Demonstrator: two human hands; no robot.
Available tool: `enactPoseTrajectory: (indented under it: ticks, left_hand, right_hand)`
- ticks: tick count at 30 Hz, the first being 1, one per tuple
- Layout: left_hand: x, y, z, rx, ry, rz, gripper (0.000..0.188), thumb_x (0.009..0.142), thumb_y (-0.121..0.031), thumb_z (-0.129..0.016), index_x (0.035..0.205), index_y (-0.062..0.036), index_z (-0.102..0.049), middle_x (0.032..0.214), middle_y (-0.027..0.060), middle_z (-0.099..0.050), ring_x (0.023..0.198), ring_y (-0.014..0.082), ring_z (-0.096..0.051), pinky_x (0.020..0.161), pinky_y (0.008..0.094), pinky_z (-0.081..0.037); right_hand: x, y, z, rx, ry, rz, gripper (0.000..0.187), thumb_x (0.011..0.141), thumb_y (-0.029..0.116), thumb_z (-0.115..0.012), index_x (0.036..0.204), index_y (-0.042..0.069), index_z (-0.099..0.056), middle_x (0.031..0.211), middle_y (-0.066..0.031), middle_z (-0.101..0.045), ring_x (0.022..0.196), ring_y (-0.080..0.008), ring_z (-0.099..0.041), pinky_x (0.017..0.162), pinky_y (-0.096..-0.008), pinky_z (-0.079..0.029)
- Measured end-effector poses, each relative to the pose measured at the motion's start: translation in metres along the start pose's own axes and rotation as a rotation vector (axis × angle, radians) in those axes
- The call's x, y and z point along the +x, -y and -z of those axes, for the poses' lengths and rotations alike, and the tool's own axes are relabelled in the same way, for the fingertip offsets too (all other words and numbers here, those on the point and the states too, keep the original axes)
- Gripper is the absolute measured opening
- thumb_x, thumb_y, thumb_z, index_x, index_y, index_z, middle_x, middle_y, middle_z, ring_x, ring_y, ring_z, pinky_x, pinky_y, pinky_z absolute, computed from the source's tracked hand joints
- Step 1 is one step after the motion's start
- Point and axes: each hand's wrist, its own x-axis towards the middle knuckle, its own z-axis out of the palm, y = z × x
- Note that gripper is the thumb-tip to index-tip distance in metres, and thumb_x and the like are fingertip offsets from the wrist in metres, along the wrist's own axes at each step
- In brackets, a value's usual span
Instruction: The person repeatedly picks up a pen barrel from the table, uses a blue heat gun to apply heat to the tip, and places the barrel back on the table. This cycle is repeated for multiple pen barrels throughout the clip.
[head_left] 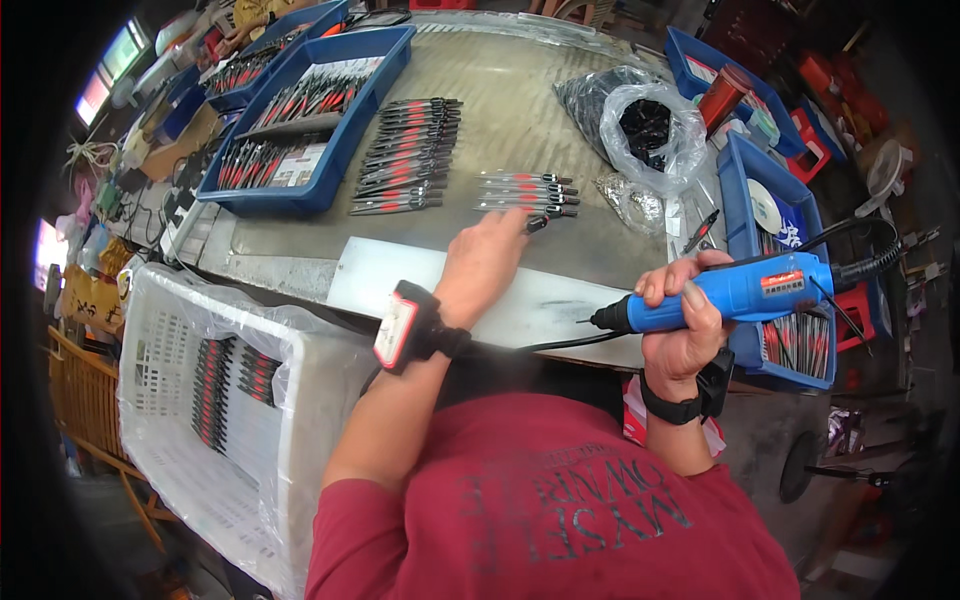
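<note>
My right hand [690, 315] is wrapped round a blue electric screwdriver [735, 290], its thin bit pointing left over a white board [590, 310]. Beyond the board, my left hand [487, 258] has its fingers closed at the near side of a short row of slim, pen-like tools [525, 183] in black, red and silver. The dark end of one such tool [538, 223] sticks out past my fingertips; my hand covers the rest of it. To its left lies a longer row of the same tools [408, 150].
A blue bin [385, 75] of similar tools stands at the far left. A bag of black parts [650, 130], a small bag of metal parts [632, 205] and another blue bin [740, 170] are to the right. At the near left is a plastic-lined white crate [300, 400] holding more tools.
</note>
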Motion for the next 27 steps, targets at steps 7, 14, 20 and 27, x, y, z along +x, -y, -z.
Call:
enactPoseTrajectory:
  ticks: [7,14,20,27]
  left_hand:
    - [0.024,0.023,-0.029,0.248,-0.036,-0.333,0.009,0.076,-0.008,-0.057,0.084,-0.0052,-0.055,0.078,0.0096,-0.055,0.079,0.0280,-0.054,0.070,0.0386,-0.045]
    - [0.030,0.024,-0.042,0.442,-0.008,-0.406,0.012,0.073,-0.012,-0.059,0.085,-0.0075,-0.058,0.083,0.0040,-0.055,0.087,0.0227,-0.050,0.074,0.0369,-0.043]
    - [0.034,0.030,-0.032,0.397,0.000,-0.339,0.010,0.076,-0.012,-0.058,0.084,-0.0077,-0.059,0.083,0.0053,-0.054,0.084,0.0244,-0.052,0.071,0.0365,-0.044]
    - [0.038,0.037,-0.030,0.283,0.053,-0.327,0.017,0.074,-0.006,-0.055,0.090,-0.0084,-0.059,0.082,0.0067,-0.053,0.080,0.0256,-0.053,0.071,0.0366,-0.046]
  right_hand:
    - [-0.001,0.000,0.009,0.029,-0.004,-0.013,0.042,0.074,0.006,-0.057,0.112,0.006,-0.041,0.076,-0.0097,-0.051,0.062,-0.0211,-0.053,0.064,-0.0373,-0.044]
    - [0.000,-0.003,0.012,0.040,-0.015,-0.035,0.041,0.074,0.006,-0.057,0.112,0.006,-0.041,0.076,-0.0097,-0.051,0.062,-0.0212,-0.053,0.064,-0.0372,-0.044]
    - [0.000,-0.003,0.013,0.055,-0.026,-0.059,0.043,0.073,0.006,-0.057,0.113,0.006,-0.041,0.075,-0.0100,-0.051,0.062,-0.0214,-0.053,0.064,-0.0371,-0.044]
    - [0.000,-0.007,0.011,0.041,-0.001,-0.046,0.043,0.073,0.005,-0.056,0.113,0.006,-0.040,0.075,-0.0102,-0.051,0.062,-0.0209,-0.052,0.063,-0.0366,-0.044]
